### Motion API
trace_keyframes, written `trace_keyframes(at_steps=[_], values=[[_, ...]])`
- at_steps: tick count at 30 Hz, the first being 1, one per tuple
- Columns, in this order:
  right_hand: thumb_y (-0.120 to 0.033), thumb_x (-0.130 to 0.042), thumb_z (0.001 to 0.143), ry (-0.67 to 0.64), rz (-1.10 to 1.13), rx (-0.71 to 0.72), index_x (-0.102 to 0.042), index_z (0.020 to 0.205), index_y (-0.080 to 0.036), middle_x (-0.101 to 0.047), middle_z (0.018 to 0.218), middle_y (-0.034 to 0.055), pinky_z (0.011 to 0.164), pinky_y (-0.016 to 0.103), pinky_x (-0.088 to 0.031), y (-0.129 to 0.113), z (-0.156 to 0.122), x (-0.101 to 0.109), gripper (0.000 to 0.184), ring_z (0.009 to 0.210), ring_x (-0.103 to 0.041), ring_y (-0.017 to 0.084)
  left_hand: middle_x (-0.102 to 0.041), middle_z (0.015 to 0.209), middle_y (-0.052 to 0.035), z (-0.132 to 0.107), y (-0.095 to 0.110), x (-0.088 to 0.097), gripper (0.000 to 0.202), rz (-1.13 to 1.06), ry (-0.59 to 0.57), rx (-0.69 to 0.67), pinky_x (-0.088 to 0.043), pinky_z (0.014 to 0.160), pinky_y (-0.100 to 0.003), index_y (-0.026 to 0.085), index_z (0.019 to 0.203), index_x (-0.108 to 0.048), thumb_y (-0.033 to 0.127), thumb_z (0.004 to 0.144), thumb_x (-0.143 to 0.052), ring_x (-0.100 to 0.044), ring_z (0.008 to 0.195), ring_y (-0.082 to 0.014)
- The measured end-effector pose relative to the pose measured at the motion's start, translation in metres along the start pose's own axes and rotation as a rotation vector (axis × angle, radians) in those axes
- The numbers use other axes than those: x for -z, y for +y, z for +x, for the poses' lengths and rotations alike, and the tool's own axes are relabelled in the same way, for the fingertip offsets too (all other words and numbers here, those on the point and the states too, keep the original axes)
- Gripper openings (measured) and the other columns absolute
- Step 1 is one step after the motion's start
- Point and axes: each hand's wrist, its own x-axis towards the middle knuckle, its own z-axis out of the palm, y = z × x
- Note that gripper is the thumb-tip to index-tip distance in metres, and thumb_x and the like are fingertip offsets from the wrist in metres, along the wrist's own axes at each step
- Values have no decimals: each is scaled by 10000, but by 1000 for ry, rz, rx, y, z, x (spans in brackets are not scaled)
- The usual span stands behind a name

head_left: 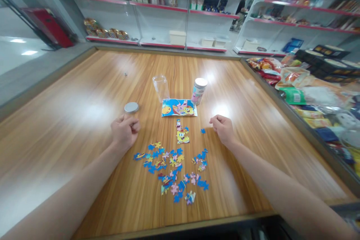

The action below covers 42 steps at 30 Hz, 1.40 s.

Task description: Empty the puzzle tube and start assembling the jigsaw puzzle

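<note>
— Where do the puzzle pieces (174, 170) lie?
— Scattered at lower centre, between both wrists. The single blue piece (203, 131) sits just left of the right hand (223, 129), nearer it than the left hand (124, 132).
— Fingers?
— Both curled loosely, gripping nothing visible; fingertips are hidden. Beyond: picture card (179, 108), lid (131, 107), jars.

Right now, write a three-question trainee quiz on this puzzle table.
1. True or false: the clear jar has its lid on.
2. Which hand is nearest the silver lid? A left hand B right hand
3. What lies flat between the clear jar and the capped jar?

Key: 1 false, it stands open. 2 A. 3 the picture card, beyond the loose puzzle pieces.
</note>
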Motion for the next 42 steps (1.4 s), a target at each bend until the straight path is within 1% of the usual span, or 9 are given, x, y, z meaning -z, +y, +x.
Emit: trace_keyframes(at_steps=[4,7,9,11,15,21,28,36,42], values=[[-385,-621,833,-147,-193,68,-591,627,-168,-448,517,-46,505,241,-269,-9,-30,19,300,494,-394,91,-282,497,86,-25,22,21,432,194,-185,110,-201,429,-218,204,593,-275,222,698,-694,-275,414,-59],[-355,-660,839,-268,-307,129,-660,667,-171,-453,513,-52,534,249,-262,-22,-42,28,252,496,-395,85,-255,533,74,-29,40,26,409,890,-287,-319,-213,514,-239,178,594,-299,251,781,-655,-264,478,-63],[-337,-647,869,-338,-387,189,-700,744,-182,-454,517,-56,552,251,-271,-33,-48,33,206,497,-411,85,-296,544,66,-31,50,28,364,1094,-507,-553,-233,543,-254,174,613,-346,266,863,-593,-301,495,-71],[-330,-594,927,-450,-559,316,-724,868,-196,-502,539,-51,571,250,-296,-43,-54,36,196,505,-460,90,-377,565,54,-36,56,28,341,1176,-725,-638,-253,558,-264,175,638,-404,290,929,-541,-374,514,-79],[-327,-545,979,-637,-721,431,-712,1012,-209,-647,653,-17,583,265,-305,-56,-69,37,207,552,-566,110,-520,610,21,-42,59,29,349,1317,-931,-571,-270,570,-287,182,704,-511,374,994,-493,-506,554,-115],[-293,-494,1005,-834,-845,431,-685,975,-215,-726,775,8,573,302,-242,-59,-78,29,208,621,-630,135,-669,768,-18,-48,59,30,316,1426,-1133,-385,-336,610,-300,203,832,-605,391,1028,-443,-636,680,-175],[-279,-492,1010,-873,-825,413,-665,1057,-236,-737,829,-7,593,313,-266,-50,-76,28,185,686,-675,151,-726,914,-15,-53,72,41,193,1447,-1128,-244,-419,674,-296,258,1084,-633,390,1000,-519,-712,821,-204],[-312,-490,1025,-875,-768,405,-669,1071,-266,-721,790,-24,599,298,-345,-44,-73,31,191,685,-706,162,-728,871,-44,-58,79,33,259,1581,-1121,-186,-415,619,-308,234,1071,-580,476,994,-525,-717,792,-254],[-310,-460,1049,-848,-695,426,-687,1078,-263,-745,853,-13,650,277,-421,-39,-74,29,234,741,-723,155,-731,918,-44,-65,75,23,222,1585,-1125,-192,-422,614,-300,226,1032,-575,438,1006,-514,-715,798,-243]])
